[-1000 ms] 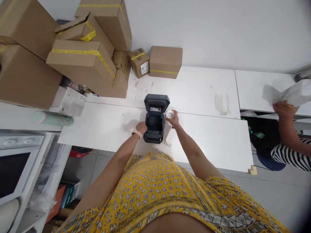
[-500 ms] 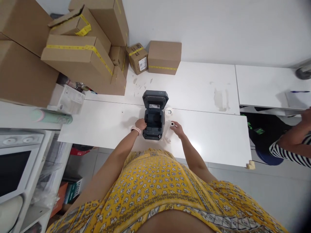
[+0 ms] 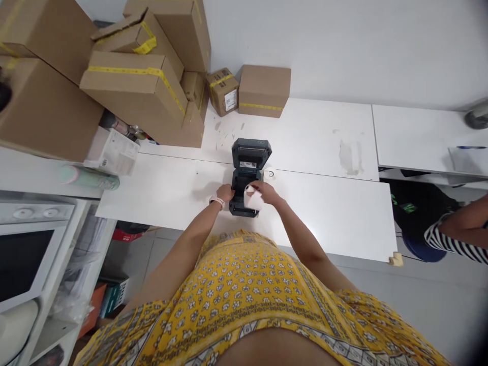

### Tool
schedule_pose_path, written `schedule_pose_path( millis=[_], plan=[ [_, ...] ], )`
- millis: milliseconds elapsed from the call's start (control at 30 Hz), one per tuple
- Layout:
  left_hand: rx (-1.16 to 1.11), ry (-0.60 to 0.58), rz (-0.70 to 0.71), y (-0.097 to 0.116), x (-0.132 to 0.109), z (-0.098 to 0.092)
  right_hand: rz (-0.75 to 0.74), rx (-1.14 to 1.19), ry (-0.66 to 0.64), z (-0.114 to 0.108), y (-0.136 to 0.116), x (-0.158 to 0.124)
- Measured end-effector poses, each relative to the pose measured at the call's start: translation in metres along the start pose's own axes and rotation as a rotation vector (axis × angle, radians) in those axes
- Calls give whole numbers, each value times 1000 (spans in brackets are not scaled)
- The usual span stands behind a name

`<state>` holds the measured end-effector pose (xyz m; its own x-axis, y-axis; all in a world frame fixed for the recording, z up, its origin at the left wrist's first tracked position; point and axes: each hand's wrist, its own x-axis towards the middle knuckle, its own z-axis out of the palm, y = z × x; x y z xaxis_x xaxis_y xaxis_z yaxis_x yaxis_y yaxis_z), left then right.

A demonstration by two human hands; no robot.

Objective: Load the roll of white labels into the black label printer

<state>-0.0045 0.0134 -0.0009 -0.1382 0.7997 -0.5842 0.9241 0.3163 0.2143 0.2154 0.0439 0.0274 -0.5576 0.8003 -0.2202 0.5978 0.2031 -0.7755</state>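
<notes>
A dark grey label printer (image 3: 250,147) stands on the white table with its lid raised and its inner bay exposed. At its left side, my left hand (image 3: 225,192) is closed on the edge of the body. Over the bay, my right hand (image 3: 266,191) grips a small white label roll (image 3: 252,201), whose loose strip hangs toward me and covers part of the bay. Just right of the printer lies another white roll (image 3: 270,174), partly hidden by the lid and my right hand.
Cardboard boxes (image 3: 125,81) are piled at the back left, with two smaller ones beside them, one a plain carton (image 3: 263,89). A green bottle (image 3: 93,178) lies at the left. At the far right, another person's striped sleeve (image 3: 453,236) shows near a notepad (image 3: 468,157).
My right hand has carried the label roll leftward from beside the printer to over its open bay. My left hand stays at the printer's left side. The whole view has shifted slightly.
</notes>
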Motion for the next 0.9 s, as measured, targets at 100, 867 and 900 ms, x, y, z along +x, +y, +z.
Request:
schedule_pose_path(
  millis=[100, 867, 900],
  plan=[
    [-40, 20, 2, -4, -3, 6, 9, -384, -120, 17, -21, 29],
    [-221, 7, -88, -1, -21, 18, -134, -654, -142, 56, 7, 23],
    [-217, 7, -88, 0, -21, 18, -136, -655, -152, 56, 8, 23]
  ],
)
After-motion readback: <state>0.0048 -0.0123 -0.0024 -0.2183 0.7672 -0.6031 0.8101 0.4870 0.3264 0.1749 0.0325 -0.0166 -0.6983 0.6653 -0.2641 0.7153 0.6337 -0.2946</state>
